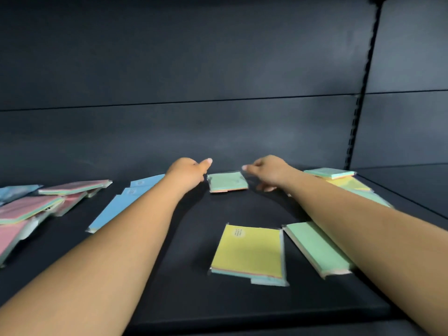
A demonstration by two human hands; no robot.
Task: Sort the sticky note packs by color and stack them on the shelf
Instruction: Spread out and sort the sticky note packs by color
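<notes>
Dark shelf (194,275): two hands, scattered packs.

Left hand (188,172): fingers hidden behind its own back; grip not readable. Right forearm covers part of the green pack (315,246) at 4 o'clock and the right-hand stack (349,184) at 3 o'clock. Pink packs (14,229) at 9 o'clock cut by frame edge. Label print on yellow pack (249,251) too small to read.

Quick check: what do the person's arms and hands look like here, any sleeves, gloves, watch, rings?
Both forearms are bare as far as the frame shows: no sleeves in view. The left hand and right hand wear no gloves. No watch, bracelet or markings show on either wrist. The hands are slightly blurred, so rings cannot be ruled out.
</notes>
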